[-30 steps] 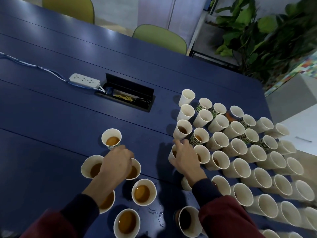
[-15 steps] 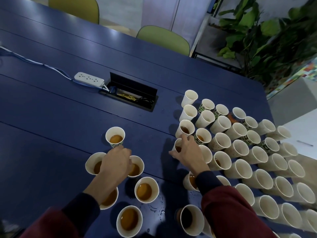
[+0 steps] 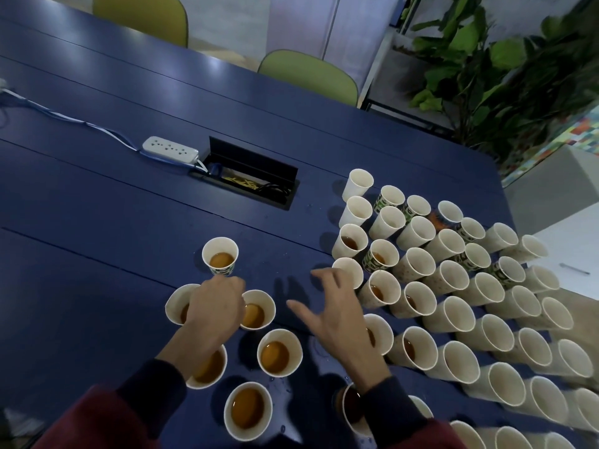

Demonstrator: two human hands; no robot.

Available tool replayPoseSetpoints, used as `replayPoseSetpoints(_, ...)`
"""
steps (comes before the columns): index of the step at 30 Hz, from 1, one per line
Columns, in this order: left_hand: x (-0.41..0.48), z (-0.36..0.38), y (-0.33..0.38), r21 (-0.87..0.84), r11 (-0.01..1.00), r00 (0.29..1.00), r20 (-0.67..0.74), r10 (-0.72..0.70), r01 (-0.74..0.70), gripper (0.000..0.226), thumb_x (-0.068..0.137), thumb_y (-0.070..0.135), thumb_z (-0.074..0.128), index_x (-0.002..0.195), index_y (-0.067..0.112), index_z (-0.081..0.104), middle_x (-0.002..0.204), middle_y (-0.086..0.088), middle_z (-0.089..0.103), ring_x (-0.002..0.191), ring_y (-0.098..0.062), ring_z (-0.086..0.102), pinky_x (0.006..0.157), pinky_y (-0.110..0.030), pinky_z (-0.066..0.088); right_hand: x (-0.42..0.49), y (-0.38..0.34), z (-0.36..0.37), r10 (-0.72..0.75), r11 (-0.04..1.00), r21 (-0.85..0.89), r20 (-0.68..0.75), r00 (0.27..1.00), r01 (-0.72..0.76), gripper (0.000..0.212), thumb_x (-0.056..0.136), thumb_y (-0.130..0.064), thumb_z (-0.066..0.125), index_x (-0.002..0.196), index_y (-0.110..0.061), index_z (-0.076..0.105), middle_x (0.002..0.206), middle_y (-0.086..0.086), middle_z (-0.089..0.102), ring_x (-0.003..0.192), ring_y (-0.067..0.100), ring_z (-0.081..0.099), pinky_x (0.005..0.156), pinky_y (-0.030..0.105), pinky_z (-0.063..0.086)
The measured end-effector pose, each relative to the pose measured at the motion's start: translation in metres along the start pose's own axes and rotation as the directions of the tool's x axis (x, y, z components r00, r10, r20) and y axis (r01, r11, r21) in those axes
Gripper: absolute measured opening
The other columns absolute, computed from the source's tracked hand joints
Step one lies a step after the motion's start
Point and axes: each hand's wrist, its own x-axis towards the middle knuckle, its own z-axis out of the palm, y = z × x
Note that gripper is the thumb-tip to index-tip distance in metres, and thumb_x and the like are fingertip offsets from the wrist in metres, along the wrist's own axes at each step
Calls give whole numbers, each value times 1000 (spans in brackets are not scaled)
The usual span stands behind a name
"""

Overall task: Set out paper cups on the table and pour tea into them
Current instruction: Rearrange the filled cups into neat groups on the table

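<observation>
Several paper cups holding brown tea form a loose cluster at the lower left, among them the far cup (image 3: 220, 259) and a near cup (image 3: 248, 409). My left hand (image 3: 215, 307) hangs over the middle of this cluster with its fingers curled downward; what lies under it is hidden. To the right stands a dense grid of paper cups (image 3: 453, 306); most look empty and a few on its left side hold tea. My right hand (image 3: 334, 307) hovers with fingers spread just left of the grid, beside a white cup (image 3: 348, 270), gripping nothing.
The blue table (image 3: 113, 222) has an open cable box (image 3: 249, 179) and a white power strip (image 3: 170, 149) with a cable running left. Two green chairs (image 3: 308, 76) stand at the far edge and plants at the back right. Small spills lie near the front cups.
My right hand has come off the cup at the grid's left edge, drawn back to the left and opened its fingers. My left hand has stayed over the cluster.
</observation>
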Motion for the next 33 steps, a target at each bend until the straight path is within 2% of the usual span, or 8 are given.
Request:
replayPoseSetpoints(4, -6, -16, 8, -18, 1000, 996, -83, 22, -23, 9, 99, 26, 51, 103, 22, 60, 89, 1, 65, 72, -13, 57, 63, -25, 44, -16, -30, 9, -69, 995, 78, 154, 986, 58, 77, 82, -53, 76, 145, -25, 42, 138, -6, 43, 124, 10, 47, 98, 25, 43)
replayPoseSetpoints(9, -17, -44, 28, -102, 987, 972, -214, 101, -125, 13, 97, 31, 52, 93, 22, 59, 81, 2, 57, 71, -15, 53, 62, -27, 40, -18, -49, 20, 21, 999, -52, 200, 980, -11, 100, 79, -58, 75, 156, -34, 17, 146, -6, 38, 121, 18, 54, 95, 37, 49)
replayPoseSetpoints(12, -21, -48, 35, -156, 955, 946, -247, 210, -253, 15, 96, 32, 53, 93, 20, 63, 82, 3, 64, 75, -16, 55, 62, -27, 37, -19, -52, 17, 75, 993, -98, 98, 992, -65, 88, 83, -57, 71, 153, -31, 23, 143, -2, 41, 114, 24, 59, 87, 38, 48)
replayPoseSetpoints(16, -24, -41, 36, -451, 805, 907, -345, 241, -385, 21, 98, 36, 55, 102, 21, 68, 83, 4, 70, 76, -14, 62, 67, -31, 47, -21, -41, 0, 165, 981, -94, -43, 985, -168, 63, 84, -51, 70, 135, -29, 39, 131, -1, 51, 104, 29, 61, 76, 36, 43)
replayPoseSetpoints(19, -31, -22, 35, -433, 826, 929, -241, 280, -362, 24, 102, 39, 46, 112, 22, 61, 103, 3, 67, 85, -10, 55, 68, -23, 41, -25, -27, -12, 230, 972, -15, -156, 961, -235, 55, 84, -45, 72, 127, -23, 47, 120, 2, 55, 101, 28, 58, 74, 36, 43)
replayPoseSetpoints(26, -57, 24, 42, -76, 860, 845, 156, 511, -505, 68, 92, 53, 56, 151, 31, 28, 143, -2, 38, 131, -25, 40, 105, -44, 40, -40, 2, -9, 313, 949, 21, -200, 928, -316, 58, 77, -53, 65, 123, -20, 50, 114, 3, 60, 95, 27, 59, 72, 34, 40)
replayPoseSetpoints(30, -55, 30, 43, 18, 842, 833, 158, 530, -539, 67, 88, 41, 65, 146, 35, 32, 138, -3, 36, 127, -26, 41, 100, -42, 44, -43, 5, 4, 359, 933, 63, -193, 913, -353, 61, 72, -60, 56, 117, -19, 51, 109, 2, 60, 98, 24, 58, 77, 35, 43)
replayPoseSetpoints(33, -51, 29, 39, -46, 870, 861, 129, 493, -491, 57, 88, 35, 66, 138, 31, 38, 129, -1, 41, 119, -23, 47, 88, -35, 48, -43, 5, 13, 395, 919, 64, -168, 903, -390, 55, 77, -49, 70, 118, -17, 52, 109, 3, 60, 100, 25, 56, 76, 35, 42)
